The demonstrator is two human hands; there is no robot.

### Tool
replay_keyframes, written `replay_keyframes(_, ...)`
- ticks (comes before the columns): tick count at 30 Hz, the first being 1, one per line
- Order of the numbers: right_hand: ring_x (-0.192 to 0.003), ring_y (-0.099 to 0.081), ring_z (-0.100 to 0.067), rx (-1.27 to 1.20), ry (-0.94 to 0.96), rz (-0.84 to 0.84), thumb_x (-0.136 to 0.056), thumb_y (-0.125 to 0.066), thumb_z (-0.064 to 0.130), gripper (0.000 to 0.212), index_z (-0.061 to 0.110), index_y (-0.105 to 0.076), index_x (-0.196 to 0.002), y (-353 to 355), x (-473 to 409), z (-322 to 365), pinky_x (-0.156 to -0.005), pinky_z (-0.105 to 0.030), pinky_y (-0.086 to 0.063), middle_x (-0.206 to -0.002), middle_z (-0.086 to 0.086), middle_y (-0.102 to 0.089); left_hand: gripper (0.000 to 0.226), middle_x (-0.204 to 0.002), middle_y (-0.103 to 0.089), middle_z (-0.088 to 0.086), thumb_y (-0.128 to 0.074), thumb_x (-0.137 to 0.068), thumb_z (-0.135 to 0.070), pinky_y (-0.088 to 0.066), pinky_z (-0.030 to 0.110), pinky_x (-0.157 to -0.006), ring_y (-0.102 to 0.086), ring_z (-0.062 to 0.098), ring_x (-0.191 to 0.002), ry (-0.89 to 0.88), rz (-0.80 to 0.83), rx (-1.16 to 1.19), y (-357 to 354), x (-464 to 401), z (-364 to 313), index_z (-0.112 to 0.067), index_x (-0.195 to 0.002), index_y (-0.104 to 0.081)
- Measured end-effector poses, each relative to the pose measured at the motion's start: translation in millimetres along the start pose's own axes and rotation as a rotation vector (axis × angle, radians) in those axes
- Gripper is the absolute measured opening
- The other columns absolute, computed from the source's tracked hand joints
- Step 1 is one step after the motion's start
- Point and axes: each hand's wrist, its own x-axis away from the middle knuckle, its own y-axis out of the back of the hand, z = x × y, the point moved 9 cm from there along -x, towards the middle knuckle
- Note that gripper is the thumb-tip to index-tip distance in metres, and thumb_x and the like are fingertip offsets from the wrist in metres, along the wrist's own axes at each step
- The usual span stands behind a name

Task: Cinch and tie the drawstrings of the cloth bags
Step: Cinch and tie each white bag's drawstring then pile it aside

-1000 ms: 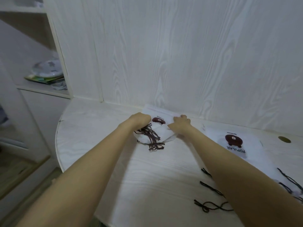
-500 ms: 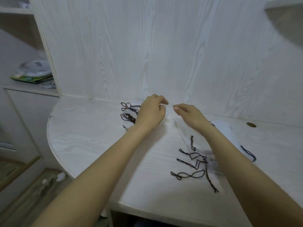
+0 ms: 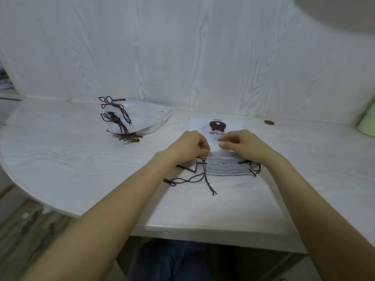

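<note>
While both hands work at the near edge of the flat bag stack (image 3: pixel 225 169) on the table (image 3: pixel 71 159), the left hand (image 3: pixel 190 146) and right hand (image 3: pixel 237 141) each pinch the top bag's white cloth, fingers curled. Dark drawstrings (image 3: pixel 194 179) trail loose toward the person. Tied bags (image 3: pixel 140 118) sit well apart, far left.

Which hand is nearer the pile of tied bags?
Left. The left hand is right of the tied bags; the right hand lies farther right, over the flat stack.
</note>
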Motion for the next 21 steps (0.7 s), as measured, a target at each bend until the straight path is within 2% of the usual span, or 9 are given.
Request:
replay_keyframes(2,-0.100,-0.059,-0.009,0.004,0.001,0.040,-0.082,-0.069,0.030,0.030,0.021,-0.066,-0.111,0,-1,-6,-0.090,-0.022,-0.041,-0.104,0.007,-0.065,0.018,-0.071,-0.060,0.000,-0.061,-0.089,-0.023,-0.035,0.023,-0.060,-0.049,0.011,-0.063,-0.007,-0.087,0.005,7,-5,1,-0.010,-0.077,-0.064)
replay_keyframes(3,-0.097,-0.059,-0.010,0.006,-0.003,0.046,-0.081,-0.070,0.028,0.030,0.021,-0.066,-0.111,2,-4,-8,-0.087,-0.024,-0.043,-0.102,0.007,-0.064,0.020,-0.070,-0.057,0.000,-0.058,-0.092,-0.024,-0.032,0.025,-0.061,-0.047,0.012,-0.063,0.002,-0.140,0.004,11,-8,2,-0.012,-0.076,-0.061)
replay_keyframes(5,-0.079,-0.056,-0.012,0.023,0.011,0.000,-0.084,-0.066,0.025,0.020,0.024,-0.065,-0.105,11,-9,-9,-0.072,-0.026,-0.043,-0.086,0.008,-0.060,0.020,-0.072,-0.056,-0.002,-0.053,-0.094,-0.025,-0.031,0.025,-0.061,-0.047,0.013,-0.067,0.030,-0.263,0.058,22,-13,8,-0.015,-0.078,-0.059)
replay_keyframes(7,-0.062,-0.047,-0.007,-0.001,0.069,-0.122,-0.087,-0.061,0.017,0.012,0.023,-0.066,-0.096,26,-17,-7,-0.061,-0.023,-0.036,-0.069,0.010,-0.053,0.020,-0.070,-0.055,-0.005,-0.052,-0.095,-0.025,-0.032,0.016,-0.056,-0.046,0.008,-0.065,0.038,-0.388,0.149,33,-16,15,-0.016,-0.078,-0.058)
replay_keyframes(10,-0.055,-0.041,-0.004,-0.137,0.121,-0.358,-0.089,-0.061,0.017,0.008,0.020,-0.063,-0.095,43,-22,-6,-0.056,-0.015,-0.031,-0.061,0.009,-0.044,0.020,-0.063,-0.049,-0.011,-0.053,-0.095,-0.022,-0.034,0.011,-0.057,-0.043,0.002,-0.061,0.034,-0.565,0.253,43,-15,22,-0.012,-0.079,-0.059)
replay_keyframes(13,-0.045,-0.037,-0.003,-0.235,0.118,-0.475,-0.089,-0.061,0.017,0.004,0.015,-0.058,-0.091,43,-21,-10,-0.046,-0.013,-0.028,-0.055,0.004,-0.039,0.021,-0.063,-0.050,-0.011,-0.054,-0.094,-0.023,-0.034,0.010,-0.057,-0.044,0.001,-0.060,0.035,-0.651,0.319,40,-10,25,-0.006,-0.084,-0.062)
replay_keyframes(17,-0.056,-0.043,-0.001,-0.158,0.080,-0.566,-0.089,-0.059,0.018,0.010,0.010,-0.067,-0.090,47,-20,-15,-0.056,-0.008,-0.032,-0.061,0.014,-0.047,0.014,-0.089,-0.062,-0.007,-0.063,-0.089,-0.020,-0.037,0.002,-0.070,-0.053,-0.003,-0.079,0.006,-0.643,0.458,38,-8,31,-0.010,-0.099,-0.063)
replay_keyframes(19,-0.063,-0.047,0.000,-0.142,0.075,-0.623,-0.091,-0.057,0.018,0.015,0.009,-0.069,-0.092,52,-18,-16,-0.061,-0.007,-0.032,-0.068,0.013,-0.056,0.012,-0.093,-0.064,-0.004,-0.061,-0.089,-0.013,-0.037,0.002,-0.071,-0.054,0.003,-0.081,-0.011,-0.665,0.430,41,-6,32,-0.010,-0.100,-0.064)
replay_keyframes(21,-0.072,-0.052,-0.005,-0.129,0.067,-0.649,-0.091,-0.056,0.018,0.017,0.010,-0.070,-0.093,54,-15,-16,-0.064,-0.005,-0.033,-0.079,0.006,-0.063,0.010,-0.088,-0.063,-0.007,-0.061,-0.089,-0.011,-0.037,0.003,-0.070,-0.055,0.004,-0.081,-0.018,-0.689,0.436,44,-3,34,-0.012,-0.098,-0.065)
